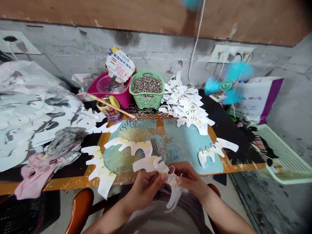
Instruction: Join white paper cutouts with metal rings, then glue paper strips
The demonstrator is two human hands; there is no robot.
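Observation:
Between my two hands, over the table's front edge, is a white cut-out piece (149, 163) with tabs and yellowish glue-like stains. My left hand (146, 188) pinches its middle between thumb and fingers. On the right side of the piece, my right hand (191, 180) also has its fingers closed. A metal ring (172, 168) stands up from the piece between the hands. Just beyond lies a loose metal ring (160, 150). Two similar stained pieces, a curved one (131, 145) and a longer one (100, 169), lie to the left. To the right rests a piece with several rings (214, 149).
A green basket (147, 97) full of metal rings stands at the back beside a pink basket (124, 99). A stick lies across a glue-stained can (113, 115). White pieces (187, 107) are piled right of them. A blue-bladed fan (226, 85) spins at right. Cloths (36, 172) hang at left.

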